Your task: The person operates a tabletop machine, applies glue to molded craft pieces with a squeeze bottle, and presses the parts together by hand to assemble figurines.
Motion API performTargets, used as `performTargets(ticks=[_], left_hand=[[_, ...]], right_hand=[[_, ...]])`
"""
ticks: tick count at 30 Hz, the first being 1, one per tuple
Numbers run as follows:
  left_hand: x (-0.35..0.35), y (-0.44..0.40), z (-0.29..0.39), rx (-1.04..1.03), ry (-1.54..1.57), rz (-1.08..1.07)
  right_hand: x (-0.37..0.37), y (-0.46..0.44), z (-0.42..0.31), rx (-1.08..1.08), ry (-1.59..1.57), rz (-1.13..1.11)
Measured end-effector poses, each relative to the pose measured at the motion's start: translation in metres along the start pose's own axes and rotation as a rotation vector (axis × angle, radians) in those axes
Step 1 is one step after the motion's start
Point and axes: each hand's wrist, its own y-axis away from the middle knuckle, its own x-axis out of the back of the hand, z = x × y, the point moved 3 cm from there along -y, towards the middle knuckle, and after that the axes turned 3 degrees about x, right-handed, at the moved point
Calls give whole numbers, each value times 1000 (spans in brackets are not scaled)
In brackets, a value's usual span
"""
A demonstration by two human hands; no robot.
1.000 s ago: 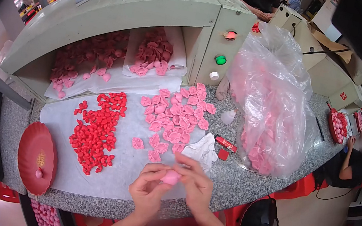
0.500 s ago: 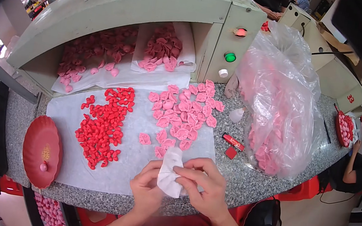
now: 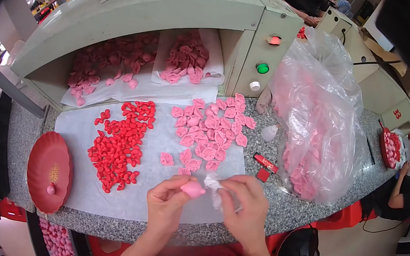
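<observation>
My left hand [image 3: 164, 205] pinches a smooth pink rounded piece [image 3: 193, 189] with a pointed tip, between thumb and fingers. A crumpled white cloth [image 3: 213, 186] is gripped in my right hand [image 3: 246, 211], just right of that piece; whether the two touch I cannot tell. Beyond my hands, several pink cup-shaped pieces [image 3: 209, 138] with ruffled edges lie on a white sheet [image 3: 150, 207]. To their left spreads a pile of small glossy red pieces [image 3: 115, 152].
At the left stands a red scalloped dish [image 3: 45, 178] with one pink ball. A pale green arched machine [image 3: 176, 2] at the back holds more pink pieces. On the right are a clear plastic bag [image 3: 317, 118] of pink pieces, a red marker-like stick [image 3: 265, 163] and a white nozzle-shaped item [image 3: 269, 133].
The white cloth was spread between both hands; now it is bunched in my right hand. The pink piece has come into view in my left hand, and the hands have moved slightly apart.
</observation>
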Motion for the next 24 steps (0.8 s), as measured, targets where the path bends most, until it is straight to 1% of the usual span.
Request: performTargets(ticks=[1,4,7,10,13,24], left_hand=[[2,-2,1,53,86,17],[7,-5,-6,188,326,22],[-3,-4,-16,190,389,-47],[-12,-1,-15,96,241,-94],[-16,0,-11,-1,145,-107],[-25,1,-10,-77,31,-152]], right_hand=[[2,-2,10,-38,104,18],[5,-3,20,-54,-21,103],[-6,4,-9,-98,-395,-35],[-23,13,-15,-129,-545,44],[-34,18,-2,-103,-743,85],[-27,21,9,-98,-847,112]])
